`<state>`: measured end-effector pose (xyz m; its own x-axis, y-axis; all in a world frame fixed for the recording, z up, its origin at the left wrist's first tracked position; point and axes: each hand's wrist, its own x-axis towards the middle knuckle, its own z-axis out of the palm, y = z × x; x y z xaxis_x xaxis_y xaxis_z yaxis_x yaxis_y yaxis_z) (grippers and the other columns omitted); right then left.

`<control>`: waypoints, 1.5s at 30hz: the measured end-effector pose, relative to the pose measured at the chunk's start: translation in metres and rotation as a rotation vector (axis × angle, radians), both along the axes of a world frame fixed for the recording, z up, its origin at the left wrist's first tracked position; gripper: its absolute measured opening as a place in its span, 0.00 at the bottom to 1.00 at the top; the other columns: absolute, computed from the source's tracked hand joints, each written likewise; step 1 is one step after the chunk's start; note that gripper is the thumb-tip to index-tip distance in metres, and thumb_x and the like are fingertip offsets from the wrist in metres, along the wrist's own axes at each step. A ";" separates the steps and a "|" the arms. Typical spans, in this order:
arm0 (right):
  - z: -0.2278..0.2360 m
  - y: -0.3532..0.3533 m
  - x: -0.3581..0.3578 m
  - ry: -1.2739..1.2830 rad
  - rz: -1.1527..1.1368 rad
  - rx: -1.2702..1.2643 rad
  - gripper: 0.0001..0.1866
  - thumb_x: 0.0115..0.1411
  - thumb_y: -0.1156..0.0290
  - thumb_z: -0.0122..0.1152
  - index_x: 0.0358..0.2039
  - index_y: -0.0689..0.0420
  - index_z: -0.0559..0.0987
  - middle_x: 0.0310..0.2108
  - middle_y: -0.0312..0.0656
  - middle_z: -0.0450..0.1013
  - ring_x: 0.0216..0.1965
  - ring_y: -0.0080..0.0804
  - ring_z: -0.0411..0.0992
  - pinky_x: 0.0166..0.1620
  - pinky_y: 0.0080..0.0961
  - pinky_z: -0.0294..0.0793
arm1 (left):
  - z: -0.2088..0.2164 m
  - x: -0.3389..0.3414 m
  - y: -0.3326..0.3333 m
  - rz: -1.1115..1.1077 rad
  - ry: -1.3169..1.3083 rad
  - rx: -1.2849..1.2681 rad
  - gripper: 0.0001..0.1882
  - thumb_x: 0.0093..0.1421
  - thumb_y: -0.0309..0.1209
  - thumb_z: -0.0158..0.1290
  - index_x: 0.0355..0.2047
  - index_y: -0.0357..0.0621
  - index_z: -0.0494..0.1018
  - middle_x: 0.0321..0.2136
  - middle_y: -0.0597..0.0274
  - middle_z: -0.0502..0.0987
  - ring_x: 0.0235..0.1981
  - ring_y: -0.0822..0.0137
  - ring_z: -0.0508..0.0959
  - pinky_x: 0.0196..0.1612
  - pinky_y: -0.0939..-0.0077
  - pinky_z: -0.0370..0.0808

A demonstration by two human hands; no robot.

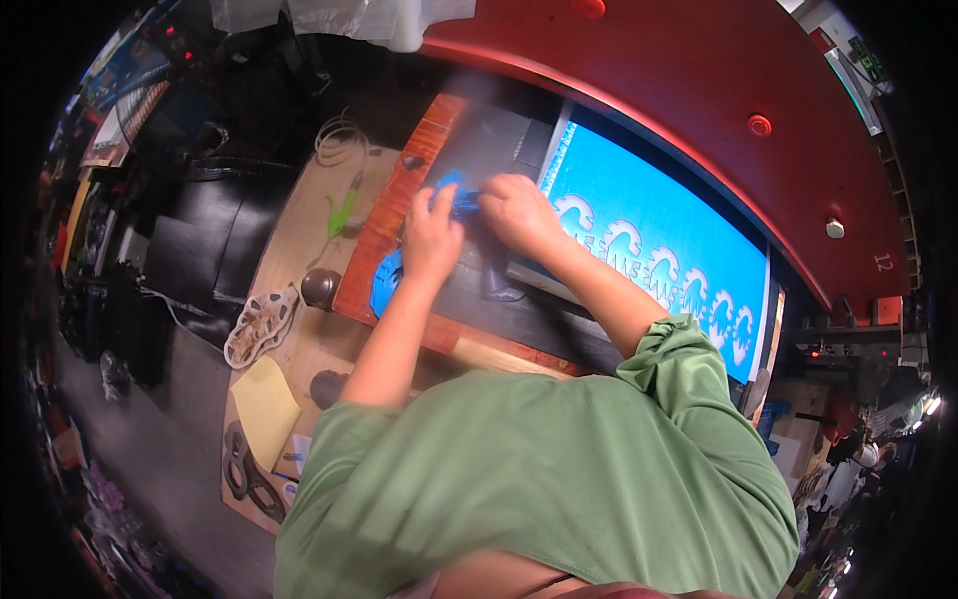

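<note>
My left hand [433, 238] and my right hand [521, 214] meet over the dark board. Between them is a small blue cut-out piece [463, 202], smeared by motion, and the fingers of both hands are closed on it. Beside my left forearm lies a stack of blue cut pieces [385, 284] at the board's red-brown wooden edge [415, 158]. A large blue sheet [639, 185] spreads to the right of my right hand, with a row of claw-shaped holes along its near side. Under my right wrist, a dark grey shape [496, 276] is partly hidden.
A red machine beam [679, 60] with a red button [759, 125] spans the far side. On the wooden table at left lie a green-handled tool [344, 208], a dark round knob [319, 288], a pale perforated sole shape [261, 325], yellow paper [265, 407] and scissors [251, 474].
</note>
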<state>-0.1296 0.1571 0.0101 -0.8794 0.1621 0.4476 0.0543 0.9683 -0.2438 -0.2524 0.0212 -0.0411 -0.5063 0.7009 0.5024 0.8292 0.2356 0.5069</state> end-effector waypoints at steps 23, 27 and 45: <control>0.001 -0.006 0.005 -0.047 -0.013 0.222 0.03 0.51 0.71 0.57 0.25 0.55 0.76 0.35 0.39 0.73 0.38 0.37 0.72 0.44 0.35 0.69 | 0.023 -0.026 0.010 -0.153 -0.767 0.028 0.13 0.62 0.35 0.57 0.42 0.39 0.77 0.35 0.59 0.80 0.39 0.67 0.78 0.45 0.73 0.73; 0.000 -0.004 0.006 -0.020 0.010 0.261 0.03 0.51 0.71 0.57 0.26 0.55 0.76 0.36 0.39 0.73 0.38 0.37 0.72 0.44 0.35 0.69 | 0.039 -0.048 0.017 -0.154 -0.755 -0.242 0.08 0.62 0.33 0.57 0.36 0.41 0.78 0.26 0.72 0.76 0.27 0.79 0.72 0.32 0.82 0.70; 0.008 -0.003 0.005 -0.111 0.061 0.097 0.06 0.50 0.72 0.58 0.30 0.56 0.76 0.39 0.43 0.76 0.40 0.43 0.74 0.46 0.37 0.72 | 0.004 -0.054 0.015 0.160 -0.517 0.108 0.11 0.67 0.36 0.47 0.40 0.42 0.73 0.32 0.49 0.80 0.36 0.52 0.80 0.42 0.61 0.74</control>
